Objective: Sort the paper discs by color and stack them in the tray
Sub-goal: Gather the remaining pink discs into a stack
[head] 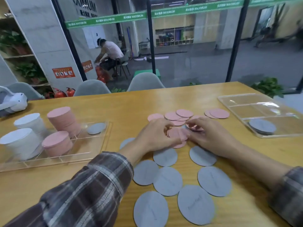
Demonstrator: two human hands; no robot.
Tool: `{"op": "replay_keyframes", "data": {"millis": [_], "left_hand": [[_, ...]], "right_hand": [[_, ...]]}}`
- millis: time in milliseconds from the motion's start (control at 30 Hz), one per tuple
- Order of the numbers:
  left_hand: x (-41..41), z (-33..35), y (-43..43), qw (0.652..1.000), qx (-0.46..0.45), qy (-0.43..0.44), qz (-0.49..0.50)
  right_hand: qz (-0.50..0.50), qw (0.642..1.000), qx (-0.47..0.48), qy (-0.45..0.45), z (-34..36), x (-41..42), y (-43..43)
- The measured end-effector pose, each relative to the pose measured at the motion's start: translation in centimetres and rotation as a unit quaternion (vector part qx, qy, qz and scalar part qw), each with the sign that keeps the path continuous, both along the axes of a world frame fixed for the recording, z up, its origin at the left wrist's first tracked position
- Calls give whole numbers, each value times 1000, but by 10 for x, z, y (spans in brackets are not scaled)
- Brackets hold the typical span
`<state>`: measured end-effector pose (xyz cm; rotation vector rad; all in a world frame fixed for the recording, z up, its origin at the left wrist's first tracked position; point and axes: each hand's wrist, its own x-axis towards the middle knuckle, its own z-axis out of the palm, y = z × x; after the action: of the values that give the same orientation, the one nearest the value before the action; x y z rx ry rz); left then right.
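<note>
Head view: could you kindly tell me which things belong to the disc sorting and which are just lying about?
Job: pink discs, grey discs, left tray with stacks, right tray, left hand and right hand holding pink discs.
Lying about: white headset, chairs, fire extinguishers, plant.

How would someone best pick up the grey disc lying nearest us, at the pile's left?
Probably by its near rim, from above: the grey disc lies flat and thin on the table, so a fingertip must lift the edge first.

Pink discs (185, 113); grey discs (214, 181); tray (255, 102)
</note>
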<state>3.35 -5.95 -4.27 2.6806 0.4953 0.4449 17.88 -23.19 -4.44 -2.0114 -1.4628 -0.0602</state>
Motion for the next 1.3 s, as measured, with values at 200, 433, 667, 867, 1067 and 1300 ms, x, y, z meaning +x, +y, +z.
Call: {"op": "replay_keyframes", "data": {"millis": [200,433,667,867,1067,1300], "left_hand": [[-4,-14,-1,998,17,-62,-4],[-13,-17,-14,981,-32,-174,-73],[-13,-15,-22,955,-226,-178,-70],[-12,-16,-17,944,-256,-203,-38],[-10,-18,-7,942,-240,-235,19],[-11,-14,-10,924,-278,-262,-17]], "right_hand": [[16,999,32,21,-1,2,-2],[8,998,26,57,-2,-6,-2],[-8,988,53,147,0,-4,-3],[-30,968,99,229,-1,3,-2],[-76,957,145,240,-2,17,-3],[-22,970,93,224,-1,4,-3]]}}
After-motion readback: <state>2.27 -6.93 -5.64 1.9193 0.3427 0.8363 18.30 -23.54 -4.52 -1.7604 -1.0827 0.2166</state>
